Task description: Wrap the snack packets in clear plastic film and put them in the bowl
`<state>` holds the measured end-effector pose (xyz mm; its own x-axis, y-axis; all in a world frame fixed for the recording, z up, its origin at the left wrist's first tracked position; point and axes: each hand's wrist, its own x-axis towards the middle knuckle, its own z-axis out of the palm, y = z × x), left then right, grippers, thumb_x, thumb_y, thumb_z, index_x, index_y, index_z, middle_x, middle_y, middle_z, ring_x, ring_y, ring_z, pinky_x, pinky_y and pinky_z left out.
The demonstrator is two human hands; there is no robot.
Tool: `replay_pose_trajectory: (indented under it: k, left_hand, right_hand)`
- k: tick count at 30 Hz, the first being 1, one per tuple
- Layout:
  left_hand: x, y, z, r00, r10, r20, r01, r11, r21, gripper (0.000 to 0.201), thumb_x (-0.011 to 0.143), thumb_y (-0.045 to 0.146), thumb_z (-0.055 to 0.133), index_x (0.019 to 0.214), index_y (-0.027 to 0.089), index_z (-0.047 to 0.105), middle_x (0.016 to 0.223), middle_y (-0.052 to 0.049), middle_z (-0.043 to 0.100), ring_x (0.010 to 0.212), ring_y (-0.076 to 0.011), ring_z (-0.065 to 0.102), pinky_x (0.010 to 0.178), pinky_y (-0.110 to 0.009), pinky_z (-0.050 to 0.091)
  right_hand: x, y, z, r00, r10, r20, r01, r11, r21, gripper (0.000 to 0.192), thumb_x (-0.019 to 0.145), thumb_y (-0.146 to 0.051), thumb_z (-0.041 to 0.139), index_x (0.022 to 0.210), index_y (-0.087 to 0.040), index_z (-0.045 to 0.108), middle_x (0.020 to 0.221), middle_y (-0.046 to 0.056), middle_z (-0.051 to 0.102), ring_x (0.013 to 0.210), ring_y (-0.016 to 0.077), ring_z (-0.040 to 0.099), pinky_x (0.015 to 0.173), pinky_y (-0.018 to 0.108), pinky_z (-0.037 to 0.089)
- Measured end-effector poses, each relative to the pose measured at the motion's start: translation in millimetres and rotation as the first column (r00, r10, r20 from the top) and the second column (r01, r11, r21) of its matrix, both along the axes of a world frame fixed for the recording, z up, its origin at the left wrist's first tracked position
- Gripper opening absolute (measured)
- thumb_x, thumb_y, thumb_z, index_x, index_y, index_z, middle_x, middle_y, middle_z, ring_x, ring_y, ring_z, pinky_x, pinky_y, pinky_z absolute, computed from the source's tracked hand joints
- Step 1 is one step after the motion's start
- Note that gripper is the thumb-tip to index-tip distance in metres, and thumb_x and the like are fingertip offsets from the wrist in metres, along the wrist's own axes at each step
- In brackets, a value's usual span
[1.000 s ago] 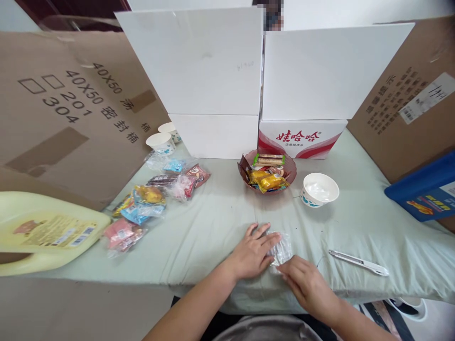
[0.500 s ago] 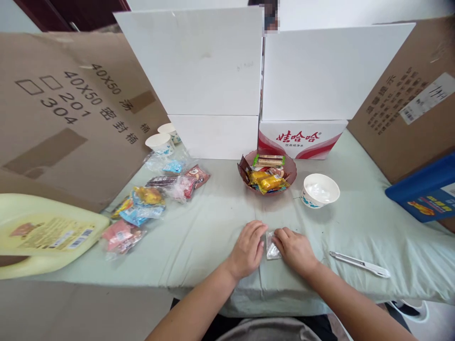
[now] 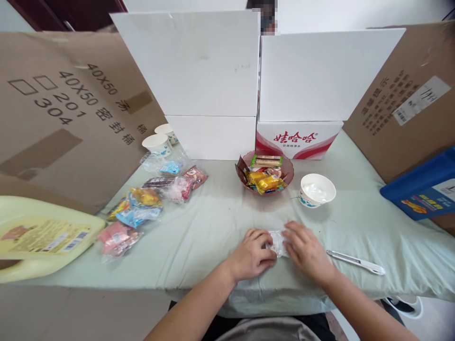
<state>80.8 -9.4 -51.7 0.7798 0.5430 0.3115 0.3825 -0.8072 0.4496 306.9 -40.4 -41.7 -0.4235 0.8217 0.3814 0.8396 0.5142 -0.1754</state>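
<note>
A small clear plastic wrapper [image 3: 276,241] lies folded on the pale green cloth near the table's front edge. My left hand [image 3: 251,255] pinches its left side with curled fingers. From the right, my right hand [image 3: 307,251] lies flat over the wrapper's other side, fingers pressing on it. Most of the wrapper is hidden under the two hands.
A reddish bowl [image 3: 289,171] of wrapped snacks and a white paper bowl [image 3: 317,189] stand behind my hands. A white utility knife [image 3: 355,262] lies to the right. Snack packets [image 3: 144,203], two paper cups [image 3: 157,143], a yellow jug [image 3: 42,237] and cardboard boxes ring the table.
The wrapper went from spread out to a narrow fold between my hands. My right hand moved up onto it, and my left hand's fingers curled over its left side.
</note>
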Motion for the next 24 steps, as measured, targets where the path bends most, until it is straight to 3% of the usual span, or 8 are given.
replay_pose_trajectory:
  k: [3,12,15,17,19,21,23,24]
  left_hand:
    - [-1,-1,0.6,0.999,-0.015,0.036,0.016,1.000,-0.026,0.007,0.082,0.029,0.070,0.089,0.027,0.072,0.111,-0.004,0.065,0.116,-0.0251,0.052,0.098,-0.042,0.036]
    - [-1,-5,1.9,0.962,0.128,0.243,-0.097,0.986,-0.136,0.011,0.086,0.019,0.058,0.076,0.019,0.063,0.095,-0.006,0.067,0.103,-0.0214,0.059,0.092,-0.037,0.045]
    - [-6,-3,3.1,0.926,0.236,0.295,-0.180,0.962,-0.206,0.017,0.092,0.021,0.050,0.079,0.019,0.061,0.096,-0.007,0.063,0.095,-0.0198,0.058,0.086,-0.035,0.048]
    - [-9,-1,1.8,0.902,0.301,0.311,-0.224,0.939,-0.261,0.021,0.095,0.023,0.046,0.080,0.018,0.060,0.095,-0.008,0.061,0.092,-0.0192,0.058,0.083,-0.033,0.048]
    - [-11,1,0.6,0.896,0.325,0.301,-0.231,0.923,-0.306,0.024,0.096,0.026,0.043,0.080,0.018,0.059,0.096,-0.009,0.060,0.091,-0.0192,0.058,0.082,-0.033,0.048]
    - [-10,1,0.7,0.907,0.315,0.280,-0.216,0.918,-0.332,0.027,0.097,0.029,0.042,0.079,0.018,0.059,0.095,-0.009,0.061,0.091,-0.0194,0.058,0.081,-0.033,0.048]
    - [-7,1,2.3,0.920,0.299,0.255,-0.207,0.920,-0.332,0.029,0.096,0.029,0.041,0.078,0.018,0.060,0.093,-0.009,0.061,0.090,-0.0199,0.058,0.081,-0.034,0.047]
    - [-6,1,3.1,0.923,0.296,0.247,-0.209,0.923,-0.324,0.028,0.096,0.029,0.042,0.077,0.018,0.061,0.092,-0.008,0.062,0.089,-0.0201,0.057,0.081,-0.034,0.046]
  right_hand:
    - [-7,-22,-4.7,0.976,0.213,-0.044,-0.216,0.975,-0.050,0.028,0.094,-0.021,0.047,0.120,-0.018,0.058,0.126,0.011,0.062,0.125,0.0225,0.051,0.102,0.041,0.044]
    - [-11,-23,-3.6,0.992,0.113,-0.055,-0.118,0.987,-0.106,0.011,0.091,-0.018,0.053,0.094,-0.019,0.063,0.124,0.010,0.063,0.117,0.0260,0.055,0.095,0.043,0.048]
    - [-10,-7,4.8,0.983,0.181,-0.033,-0.184,0.966,-0.180,0.013,0.091,-0.014,0.051,0.089,-0.020,0.063,0.106,0.006,0.068,0.096,0.0197,0.061,0.082,0.033,0.052]
    - [0,9,16.9,0.978,0.203,-0.039,-0.206,0.970,-0.132,0.020,0.093,-0.011,0.046,0.090,-0.020,0.063,0.096,0.005,0.069,0.086,0.0170,0.060,0.075,0.029,0.052]
    - [18,30,35.4,0.993,0.111,-0.048,-0.111,0.994,0.014,0.025,0.094,-0.011,0.041,0.096,-0.019,0.065,0.100,0.008,0.068,0.092,0.0179,0.060,0.081,0.030,0.050]
    - [39,55,56.6,0.992,-0.127,0.003,0.127,0.988,0.086,0.028,0.094,-0.012,0.040,0.101,-0.018,0.066,0.110,0.011,0.067,0.103,0.0206,0.058,0.090,0.034,0.046]
    - [58,80,73.7,0.912,-0.368,0.181,0.377,0.926,-0.015,0.030,0.091,-0.011,0.043,0.106,-0.019,0.068,0.115,0.013,0.066,0.106,0.0235,0.058,0.089,0.036,0.045]
    - [65,93,78.9,0.885,-0.396,0.245,0.425,0.902,-0.076,0.029,0.088,-0.010,0.046,0.102,-0.019,0.070,0.109,0.013,0.068,0.099,0.0238,0.061,0.083,0.035,0.046]
